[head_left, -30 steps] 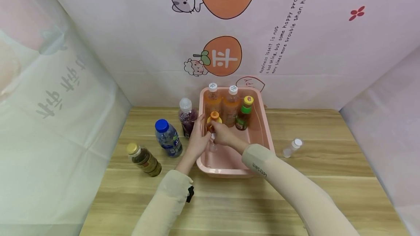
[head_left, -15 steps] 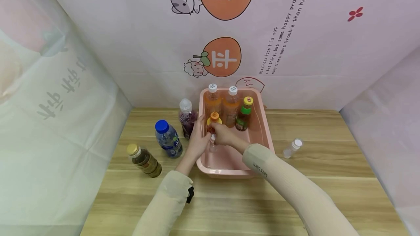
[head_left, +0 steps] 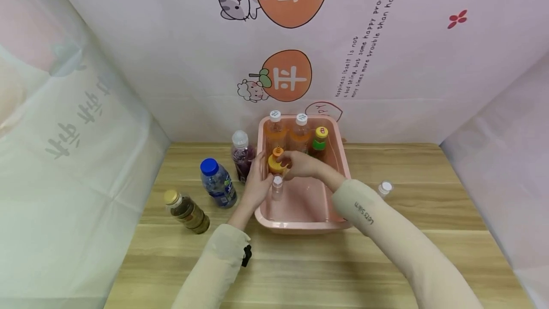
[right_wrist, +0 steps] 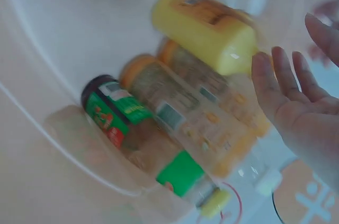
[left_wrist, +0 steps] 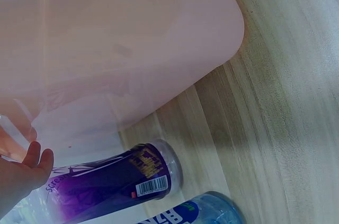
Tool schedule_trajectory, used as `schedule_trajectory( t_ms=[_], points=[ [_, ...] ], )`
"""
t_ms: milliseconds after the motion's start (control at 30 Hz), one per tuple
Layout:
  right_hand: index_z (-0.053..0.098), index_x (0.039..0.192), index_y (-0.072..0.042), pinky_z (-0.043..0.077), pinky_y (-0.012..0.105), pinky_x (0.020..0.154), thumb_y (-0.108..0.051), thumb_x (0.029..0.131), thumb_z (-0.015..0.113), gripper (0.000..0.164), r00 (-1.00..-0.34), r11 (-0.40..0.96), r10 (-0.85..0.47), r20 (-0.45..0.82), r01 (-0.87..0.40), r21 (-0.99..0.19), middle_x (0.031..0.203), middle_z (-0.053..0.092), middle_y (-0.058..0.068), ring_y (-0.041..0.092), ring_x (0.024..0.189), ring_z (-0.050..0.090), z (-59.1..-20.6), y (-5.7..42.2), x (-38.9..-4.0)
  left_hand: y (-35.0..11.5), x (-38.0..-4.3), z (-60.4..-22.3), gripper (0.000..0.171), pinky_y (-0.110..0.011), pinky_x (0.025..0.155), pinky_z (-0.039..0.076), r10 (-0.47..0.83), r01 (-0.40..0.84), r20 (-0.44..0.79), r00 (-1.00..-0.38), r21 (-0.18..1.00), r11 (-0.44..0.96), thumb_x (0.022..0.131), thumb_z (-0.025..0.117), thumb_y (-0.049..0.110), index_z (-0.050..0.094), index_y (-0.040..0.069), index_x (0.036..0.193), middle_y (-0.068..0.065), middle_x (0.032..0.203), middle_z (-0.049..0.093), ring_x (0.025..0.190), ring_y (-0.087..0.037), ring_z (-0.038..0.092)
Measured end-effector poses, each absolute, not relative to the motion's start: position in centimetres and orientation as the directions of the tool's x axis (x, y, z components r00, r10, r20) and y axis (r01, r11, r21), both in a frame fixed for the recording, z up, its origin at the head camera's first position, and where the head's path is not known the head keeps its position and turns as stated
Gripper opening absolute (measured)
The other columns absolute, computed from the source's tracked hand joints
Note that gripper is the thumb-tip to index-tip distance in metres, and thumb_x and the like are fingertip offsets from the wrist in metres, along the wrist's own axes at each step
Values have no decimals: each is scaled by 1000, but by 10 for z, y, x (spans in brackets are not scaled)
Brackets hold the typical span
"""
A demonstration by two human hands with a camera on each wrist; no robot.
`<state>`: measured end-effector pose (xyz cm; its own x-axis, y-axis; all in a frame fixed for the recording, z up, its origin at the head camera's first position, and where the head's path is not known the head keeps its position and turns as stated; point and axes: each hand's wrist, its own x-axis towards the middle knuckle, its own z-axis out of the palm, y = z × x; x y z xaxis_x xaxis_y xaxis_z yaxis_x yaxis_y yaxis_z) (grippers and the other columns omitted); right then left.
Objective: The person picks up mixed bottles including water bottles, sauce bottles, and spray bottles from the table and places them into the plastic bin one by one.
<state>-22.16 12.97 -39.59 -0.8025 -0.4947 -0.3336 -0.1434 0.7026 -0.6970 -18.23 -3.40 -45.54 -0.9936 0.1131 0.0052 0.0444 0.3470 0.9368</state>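
A pink plastic basin [head_left: 300, 225] holds several bottles. My left hand [head_left: 256, 182] lies over its left rim, fingers fairly straight, thumb towards the inside. Just past that thumb a small clear bottle with a white cap [head_left: 277, 188] stands in the basin. Behind it is a yellow squeeze bottle [head_left: 276, 163] with an orange nozzle. My right hand [head_left: 302, 165] hovers inside the basin, its fingertips overlapping the squeeze bottle; the right wrist view shows loosely spread fingers [right_wrist: 285, 75]. Two orange drink bottles [right_wrist: 185, 121] and a yellow-capped sauce bottle [right_wrist: 143, 134] stand at the back.
Left of the basin on the wooden table [head_left: 317, 271] stand a purple drink bottle [head_left: 243, 159], a blue-capped bottle [head_left: 218, 184] and a yellow-capped brown bottle [head_left: 188, 212]. Another small white-capped bottle [head_left: 385, 188] stands to the right, partly behind my sleeve. A printed curtain rises behind.
My right hand has come off the small clear bottle and moved up and right, its fingers loosening. The bottle now shows fully in the basin. My left hand keeps its place.
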Motion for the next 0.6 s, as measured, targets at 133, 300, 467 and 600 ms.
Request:
schedule_trajectory(
  t_ms=[133, 300, 467, 600],
  points=[
    [49, 131, 4, 51, 40, 98, -4, 84, 64, 50, -816, 645, -490, -306, -104, -757, 129, 56, 23, 37, 121, 55, -374, 144, -218, -34, -183, -454, 67, -54, 118, 21, 115, 40, 1, -993, 942, 334, 89, 53, -2, 26, 10, 150, -15, 157, 25, 145, -34, 25],
    [51, 128, 5, 53, 39, 94, -3, 88, 61, 42, -878, 586, -430, -211, -94, -805, 123, 60, 24, 36, 114, 59, -356, 172, -213, -33, -182, -456, 68, -53, 119, 20, 117, 34, -5, -993, 941, 336, 89, 52, -2, 25, 10, 150, -14, 158, 24, 146, -33, 23],
    [50, 129, 7, 50, 40, 96, -3, 89, 58, 42, -926, 574, -344, -156, -76, -815, 126, 57, 28, 39, 116, 56, -349, 208, -207, -33, -180, -457, 68, -53, 119, 20, 114, 38, -2, -993, 938, 344, 88, 53, -3, 26, 10, 150, -16, 157, 25, 145, -35, 24],
    [45, 133, 10, 50, 29, 92, -4, 91, 55, 45, -949, 572, -282, -141, -48, -819, 129, 53, 32, 41, 118, 54, -350, 238, -200, -33, -180, -455, 68, -53, 119, 20, 113, 48, 10, -994, 941, 335, 89, 53, -3, 27, 10, 149, -16, 156, 25, 145, -34, 24]
  ],
)
